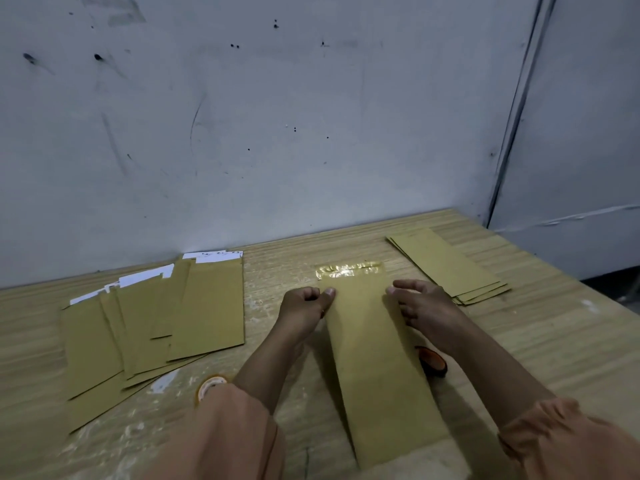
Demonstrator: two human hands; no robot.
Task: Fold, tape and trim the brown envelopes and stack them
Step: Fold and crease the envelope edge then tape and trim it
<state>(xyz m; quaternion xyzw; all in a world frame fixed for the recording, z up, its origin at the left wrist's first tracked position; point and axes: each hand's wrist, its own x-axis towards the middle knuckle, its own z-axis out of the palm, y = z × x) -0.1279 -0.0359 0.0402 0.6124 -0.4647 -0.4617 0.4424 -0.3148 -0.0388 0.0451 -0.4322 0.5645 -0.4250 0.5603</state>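
A long brown envelope (377, 358) lies flat on the wooden table (540, 327), running away from me. A strip of shiny clear tape (349, 270) crosses its far end and sticks onto the table. My left hand (304, 306) sits at the envelope's left edge near the far end, fingers curled in, thumb tip pressing on the paper. My right hand (422, 303) is at the right edge, thumb touching the envelope and fingers spread loosely on the table. A neat stack of folded brown envelopes (450, 265) lies at the far right.
A loose pile of wider brown envelopes (156, 323) with white paper showing at their tops spreads over the left. A roll of clear tape (211, 386) peeks out by my left sleeve. A small orange and black object (431, 362) lies under my right forearm. A grey wall stands close behind.
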